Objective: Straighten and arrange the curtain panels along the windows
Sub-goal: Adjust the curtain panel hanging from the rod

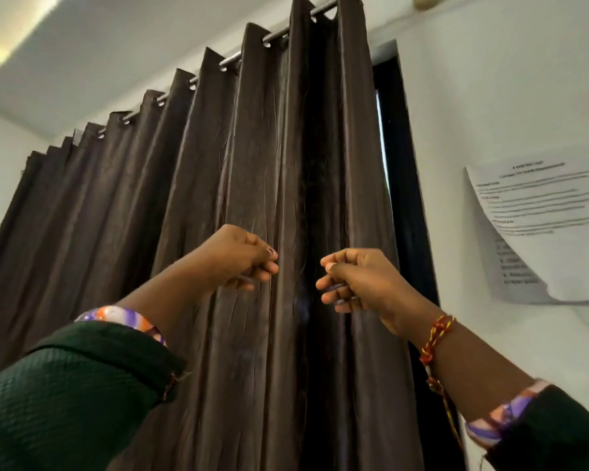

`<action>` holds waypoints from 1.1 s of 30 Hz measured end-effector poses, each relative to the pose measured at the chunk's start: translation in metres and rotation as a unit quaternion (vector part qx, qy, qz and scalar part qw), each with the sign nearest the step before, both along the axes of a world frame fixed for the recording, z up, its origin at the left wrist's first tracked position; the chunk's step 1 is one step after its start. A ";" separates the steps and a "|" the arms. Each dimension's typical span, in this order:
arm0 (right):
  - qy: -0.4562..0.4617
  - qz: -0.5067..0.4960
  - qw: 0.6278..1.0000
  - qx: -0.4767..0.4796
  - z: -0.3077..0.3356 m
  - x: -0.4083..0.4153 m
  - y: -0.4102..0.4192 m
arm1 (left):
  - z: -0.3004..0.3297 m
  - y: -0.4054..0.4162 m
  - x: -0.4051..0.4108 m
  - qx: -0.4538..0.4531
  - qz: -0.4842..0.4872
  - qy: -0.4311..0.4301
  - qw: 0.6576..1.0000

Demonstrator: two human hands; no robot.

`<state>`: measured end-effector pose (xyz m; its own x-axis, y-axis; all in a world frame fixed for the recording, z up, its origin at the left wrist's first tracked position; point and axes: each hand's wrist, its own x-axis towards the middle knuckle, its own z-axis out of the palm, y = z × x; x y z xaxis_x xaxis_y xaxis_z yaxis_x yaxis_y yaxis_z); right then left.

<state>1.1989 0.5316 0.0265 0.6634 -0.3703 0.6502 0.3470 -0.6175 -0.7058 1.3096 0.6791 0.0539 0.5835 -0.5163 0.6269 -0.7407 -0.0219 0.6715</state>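
A dark brown eyelet curtain (pixel 198 205) hangs in deep folds from a metal rod (pixel 276 35). It is bunched most tightly at the right end. Both my arms are raised in front of it. My left hand (pixel 242 258) has its fingers curled, and thumb and fingertips pinch a fold ridge near the middle. My right hand (pixel 352 282) is curled into a loose fist over the dark recess, beside the rightmost fold. I see no fabric inside it. About a hand's width separates the two hands.
A dark window frame (pixel 400 171) with a thin strip of daylight shows right of the curtain. A curled printed sheet (pixel 544 226) is stuck on the white wall to the right. The white ceiling slopes above, and a wall stands at the far left.
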 end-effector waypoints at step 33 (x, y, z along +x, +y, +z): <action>-0.122 -0.284 0.885 -0.347 0.125 0.461 0.024 | 0.104 0.017 0.469 -0.211 0.088 -0.086 0.970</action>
<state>1.6596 0.5552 0.1520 0.3067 -0.0551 0.9502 -0.0694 -0.9970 -0.0354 1.7784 0.6963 0.1582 0.5073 -0.0949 0.8565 -0.8522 0.0925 0.5150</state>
